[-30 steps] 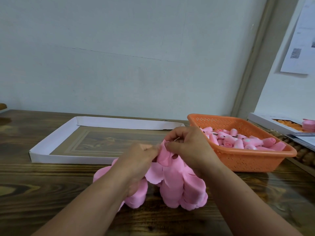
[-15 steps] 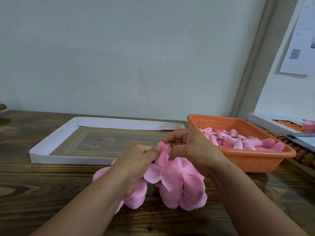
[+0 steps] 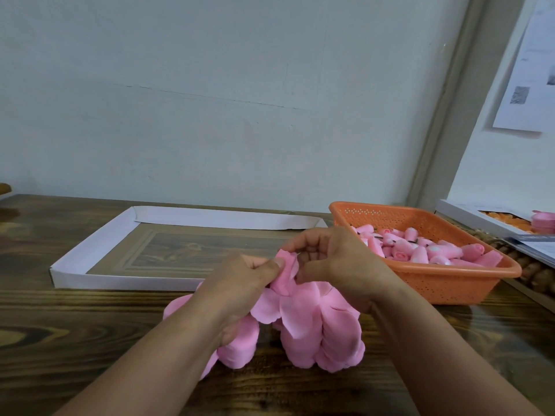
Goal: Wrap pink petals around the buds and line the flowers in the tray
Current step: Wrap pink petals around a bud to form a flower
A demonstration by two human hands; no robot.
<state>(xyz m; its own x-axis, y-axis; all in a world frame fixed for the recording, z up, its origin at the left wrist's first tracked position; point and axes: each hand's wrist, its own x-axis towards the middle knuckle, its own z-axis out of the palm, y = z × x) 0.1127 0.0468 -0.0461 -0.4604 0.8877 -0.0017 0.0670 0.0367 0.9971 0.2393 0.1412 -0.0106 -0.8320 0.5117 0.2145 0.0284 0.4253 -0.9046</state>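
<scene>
Two hands meet low in the middle of the view, over a heap of pink petals [image 3: 315, 334] that lies on the dark wooden table [image 3: 75, 340]. The left hand [image 3: 240, 286] pinches the upper edge of one petal between thumb and forefinger, while its lower fingers curl round more petals beneath. The right hand [image 3: 339, 262] has its fingers curled in toward that same petal, touching its top from the other side (what lies inside the fold cannot be seen). Just beyond the hands lies the tray [image 3: 90, 253], a flat box with low white walls, its floor bare. To the right of it, close behind the right hand, stands an orange basket [image 3: 450, 283] holding many rolled pink buds [image 3: 420, 250]. Farther right, at the table's edge, sits a white box [image 3: 468, 214] with orange pieces in it.
</scene>
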